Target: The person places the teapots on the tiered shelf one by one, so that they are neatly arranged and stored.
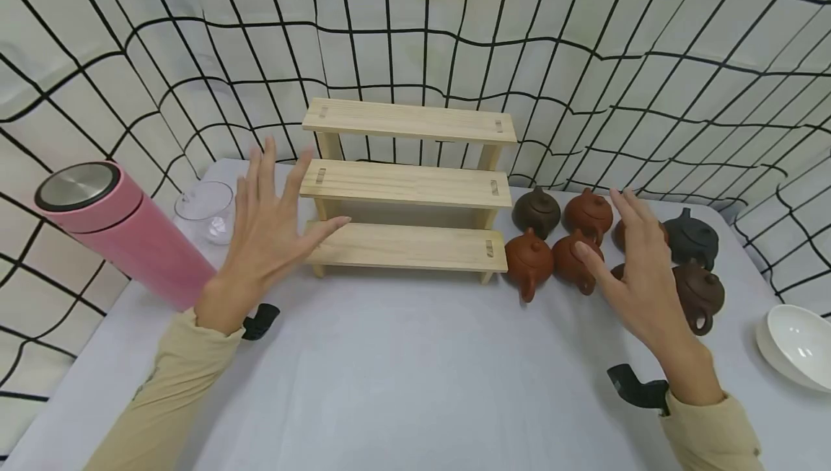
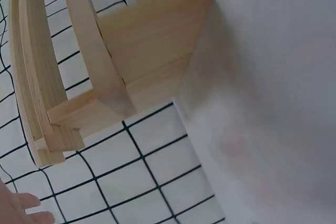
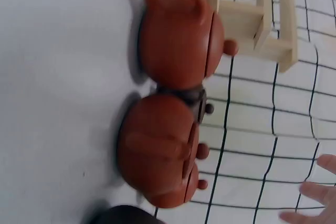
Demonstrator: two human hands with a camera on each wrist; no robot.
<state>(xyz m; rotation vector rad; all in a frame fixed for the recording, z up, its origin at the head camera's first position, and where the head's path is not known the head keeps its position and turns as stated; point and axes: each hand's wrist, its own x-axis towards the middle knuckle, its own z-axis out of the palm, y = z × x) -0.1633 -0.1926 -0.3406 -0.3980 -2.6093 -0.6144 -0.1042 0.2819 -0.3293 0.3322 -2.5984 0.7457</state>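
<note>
My left hand [image 1: 260, 229] is raised with fingers spread beside the left end of a three-tier wooden shelf [image 1: 415, 184], holding nothing. Over a group of small clay teapots to the right of the shelf hovers my right hand [image 1: 645, 287], its fingers extended and nothing in its grasp. A reddish teapot [image 1: 529, 262] stands nearest the shelf, with a dark brown teapot [image 1: 536, 213] behind it. A dark grey teapot [image 1: 693, 240] and a brown teapot [image 1: 700, 296] sit farther right. The right hand partly hides several others. The right wrist view shows reddish teapots [image 3: 176, 40] close up.
A pink thermos [image 1: 136, 233] and a clear glass cup [image 1: 210, 215] stand on the left. At the right edge is a white bowl [image 1: 797, 345]. Black wire grid [image 1: 425, 31] surrounds the back and sides of the white table [image 1: 402, 377].
</note>
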